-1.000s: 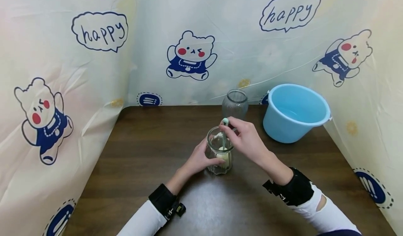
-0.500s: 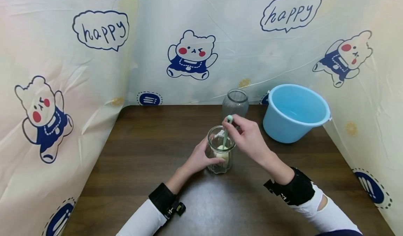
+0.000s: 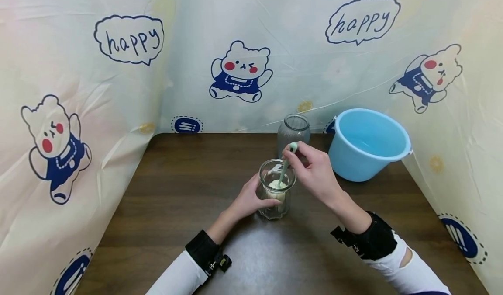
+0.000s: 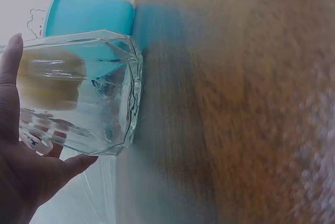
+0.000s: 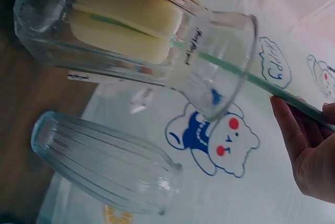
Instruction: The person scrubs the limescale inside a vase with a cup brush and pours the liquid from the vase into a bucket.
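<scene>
Tabletop (image 3: 177,190), left grip (image 3: 249,199) round upright jar (image 3: 274,213), right grip (image 3: 314,171) pinching green stick (image 3: 284,169) leaning right

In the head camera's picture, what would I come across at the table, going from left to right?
The person's left hand → clear, faceted glass jar → right hand → light blue, round plastic bucket.

Before me, my left hand (image 3: 249,199) is wrapping around the near jar (image 3: 275,211) from its left. Inside, a sponge (image 5: 115,4) is sitting, its handle (image 5: 261,85) slanting out through the mouth to my right hand (image 3: 316,170). Behind, 1 more jar (image 3: 292,133) is standing on the table (image 3: 188,190). Right of both jars, a bucket (image 3: 361,168) is standing. A sheet (image 3: 298,67) is hanging behind everything.
</scene>
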The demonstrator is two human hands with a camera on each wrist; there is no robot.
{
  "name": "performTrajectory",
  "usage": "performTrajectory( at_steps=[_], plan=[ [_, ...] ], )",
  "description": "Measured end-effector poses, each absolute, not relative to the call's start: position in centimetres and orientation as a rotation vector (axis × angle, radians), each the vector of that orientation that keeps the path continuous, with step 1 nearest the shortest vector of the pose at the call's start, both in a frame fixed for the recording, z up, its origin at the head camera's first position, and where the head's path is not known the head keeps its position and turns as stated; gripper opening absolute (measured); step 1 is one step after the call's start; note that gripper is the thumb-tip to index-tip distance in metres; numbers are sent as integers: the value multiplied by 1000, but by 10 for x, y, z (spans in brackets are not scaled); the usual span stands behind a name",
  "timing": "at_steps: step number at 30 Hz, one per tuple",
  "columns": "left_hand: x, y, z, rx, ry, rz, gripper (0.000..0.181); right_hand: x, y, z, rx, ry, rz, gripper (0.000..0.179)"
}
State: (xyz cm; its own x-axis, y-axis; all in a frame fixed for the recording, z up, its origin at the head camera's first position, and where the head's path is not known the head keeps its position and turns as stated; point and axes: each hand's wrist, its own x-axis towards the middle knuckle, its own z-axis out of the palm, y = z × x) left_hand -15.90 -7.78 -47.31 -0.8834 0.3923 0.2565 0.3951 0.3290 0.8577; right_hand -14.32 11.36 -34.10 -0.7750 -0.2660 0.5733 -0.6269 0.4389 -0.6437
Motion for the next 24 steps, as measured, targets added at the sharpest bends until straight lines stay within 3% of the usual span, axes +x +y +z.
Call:
performTrajectory(
  at_steps=[7,24],
  plan=[
    [-173,-77,-501,-782,-2570,-1630,94,-133,105,-345,736,-2414,1283,12],
    [-176,-78,-501,-771,-2607,-1585,89,-139,112,-337,700,-2280,1345,12]
  ],
)
